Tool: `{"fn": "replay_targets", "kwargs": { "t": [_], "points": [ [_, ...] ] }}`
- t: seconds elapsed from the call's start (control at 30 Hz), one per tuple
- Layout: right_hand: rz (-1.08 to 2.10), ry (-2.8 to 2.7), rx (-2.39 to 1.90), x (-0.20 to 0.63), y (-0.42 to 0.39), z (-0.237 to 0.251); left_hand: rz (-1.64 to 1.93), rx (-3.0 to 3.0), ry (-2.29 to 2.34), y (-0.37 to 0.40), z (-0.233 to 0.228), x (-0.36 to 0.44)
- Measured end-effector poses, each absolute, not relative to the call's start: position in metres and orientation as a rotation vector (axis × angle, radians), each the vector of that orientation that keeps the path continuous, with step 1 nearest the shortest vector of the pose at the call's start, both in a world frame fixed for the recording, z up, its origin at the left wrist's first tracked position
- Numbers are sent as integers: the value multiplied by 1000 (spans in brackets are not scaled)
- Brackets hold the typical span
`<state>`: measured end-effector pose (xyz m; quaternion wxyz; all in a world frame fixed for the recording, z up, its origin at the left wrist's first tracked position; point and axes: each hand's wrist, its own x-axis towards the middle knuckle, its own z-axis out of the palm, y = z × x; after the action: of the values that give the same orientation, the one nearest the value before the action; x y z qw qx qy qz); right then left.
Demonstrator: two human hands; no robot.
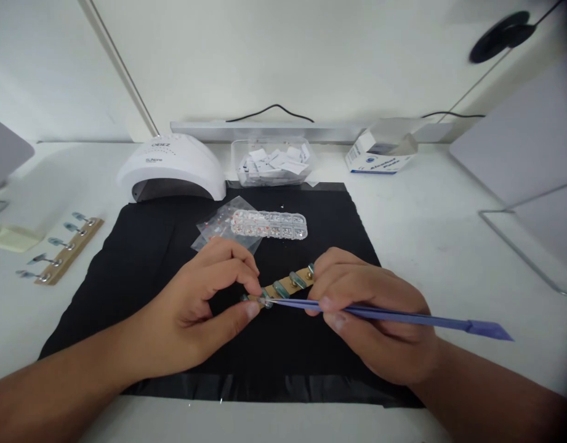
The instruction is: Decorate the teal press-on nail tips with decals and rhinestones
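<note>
Purple tweezers point(380, 312) are gripped in my right hand point(370, 301), their points reaching left to my left fingertips. Thumb and index finger of my left hand point(209, 301) close on a green false nail near the left end of a wooden strip point(290, 285). Several glossy green false nails point(281, 289) are mounted along that strip, which lies over a black mat point(172, 246). My right fingers cover the strip's right end. Whether the tweezers' points hold anything is too small to tell.
Behind my hands are a clear compartment box of small gems point(269, 224) and plastic bags point(218, 224). Farther back stand a white nail lamp point(176, 163), a tub of white packets point(274, 163) and an alcohol pads box point(378, 154). Another nail strip point(71, 252) lies left.
</note>
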<state>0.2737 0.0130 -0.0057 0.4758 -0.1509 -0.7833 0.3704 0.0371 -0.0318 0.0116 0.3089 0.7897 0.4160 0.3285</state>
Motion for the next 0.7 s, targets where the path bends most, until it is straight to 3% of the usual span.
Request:
{"fn": "replay_targets", "kwargs": {
  "t": [0.33,0.7],
  "points": [
    [916,-1929,-370,271,13,-3,783,2002,1080,-30,14,38],
    [1028,-1808,-410,275,9,-11,947,1414,998,-32,4,34]
  ]
}}
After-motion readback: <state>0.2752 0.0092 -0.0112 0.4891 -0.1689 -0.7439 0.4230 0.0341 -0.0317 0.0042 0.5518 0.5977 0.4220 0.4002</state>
